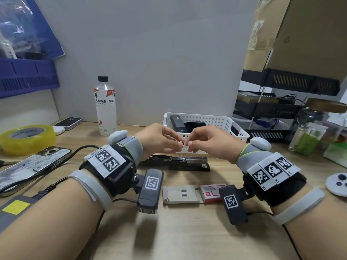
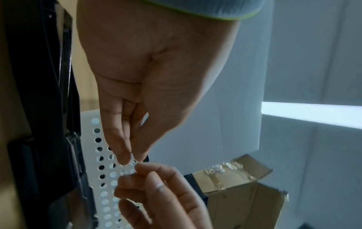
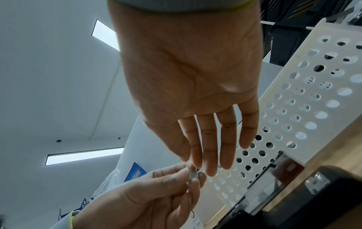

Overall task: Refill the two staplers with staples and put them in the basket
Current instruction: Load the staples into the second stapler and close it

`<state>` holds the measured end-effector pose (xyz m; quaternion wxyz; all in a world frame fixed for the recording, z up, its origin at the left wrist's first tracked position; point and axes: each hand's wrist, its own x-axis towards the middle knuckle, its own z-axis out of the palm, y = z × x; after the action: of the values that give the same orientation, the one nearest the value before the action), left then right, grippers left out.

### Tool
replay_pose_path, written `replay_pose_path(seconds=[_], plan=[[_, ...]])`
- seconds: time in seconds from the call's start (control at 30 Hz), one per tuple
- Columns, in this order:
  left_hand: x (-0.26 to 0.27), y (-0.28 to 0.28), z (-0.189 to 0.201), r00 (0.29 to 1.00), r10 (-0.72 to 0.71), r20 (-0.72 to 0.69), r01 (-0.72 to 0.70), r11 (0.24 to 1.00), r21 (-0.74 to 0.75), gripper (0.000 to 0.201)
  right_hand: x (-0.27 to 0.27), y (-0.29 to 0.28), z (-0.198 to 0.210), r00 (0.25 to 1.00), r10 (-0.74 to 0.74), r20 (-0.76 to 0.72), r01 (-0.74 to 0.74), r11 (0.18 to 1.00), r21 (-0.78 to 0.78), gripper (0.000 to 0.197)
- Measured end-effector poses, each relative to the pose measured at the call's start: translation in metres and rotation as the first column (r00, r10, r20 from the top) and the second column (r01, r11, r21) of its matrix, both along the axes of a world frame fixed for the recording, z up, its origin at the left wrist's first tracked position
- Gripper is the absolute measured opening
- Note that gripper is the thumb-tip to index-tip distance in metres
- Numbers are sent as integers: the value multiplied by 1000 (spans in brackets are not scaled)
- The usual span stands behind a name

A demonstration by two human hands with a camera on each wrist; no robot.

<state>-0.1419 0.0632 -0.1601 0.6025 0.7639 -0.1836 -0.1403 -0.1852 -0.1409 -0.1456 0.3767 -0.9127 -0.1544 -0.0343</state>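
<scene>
My left hand (image 1: 179,145) and right hand (image 1: 190,144) meet fingertip to fingertip above the table, both pinching a short grey strip of staples (image 3: 192,174). Just below them lies a black stapler (image 1: 178,163), opened out flat on the wood, its metal channel (image 3: 282,167) exposed. Another black stapler (image 1: 177,122) lies inside the white perforated basket (image 1: 235,126) right behind my hands. Near me an opened staple box (image 1: 180,194) holds two small grey strips, with its red sleeve (image 1: 212,191) beside it.
A drink bottle (image 1: 105,106) stands at the back left. A yellow tape roll (image 1: 26,136), a phone (image 1: 32,167) and a cable (image 1: 82,149) lie on the left. On the right are a black shelf rack (image 1: 272,109), a jar (image 1: 315,128) and a round white controller (image 1: 338,182).
</scene>
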Motion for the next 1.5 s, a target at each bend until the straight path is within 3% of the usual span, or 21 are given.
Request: replay_pose_path(seconds=[0.13,0.27,0.53,0.97,1.07,1.13,1.3,1.5], plan=[[-1,-4,-2,977,38,212,-93,962,258,14,3,-3,-1,999,-33,-39,31,998,-50,9],[0,-8,-4,934,-37,354,-134,884,447,16,0,-4,-1,992,-76,-99,59,984,-167,9],[1,-19,-12,896,-98,433,-181,809,559,11,0,-4,-3,972,-144,-185,97,965,-244,20],[3,-19,-13,885,-142,443,-168,789,590,18,3,-6,-6,965,-124,-231,71,972,-225,19],[3,-10,-4,908,-162,386,-155,726,670,29,1,-6,-3,967,-86,-241,34,977,-211,22],[4,3,4,931,-179,317,-132,645,752,34,-3,-6,-1,965,-32,-260,-26,975,-220,30],[9,35,12,978,-137,155,-70,488,870,31,-8,-5,2,944,11,-331,-119,944,-309,49],[14,49,12,992,-68,106,-44,598,800,19,-10,-5,5,953,-43,-300,-75,926,-371,48]])
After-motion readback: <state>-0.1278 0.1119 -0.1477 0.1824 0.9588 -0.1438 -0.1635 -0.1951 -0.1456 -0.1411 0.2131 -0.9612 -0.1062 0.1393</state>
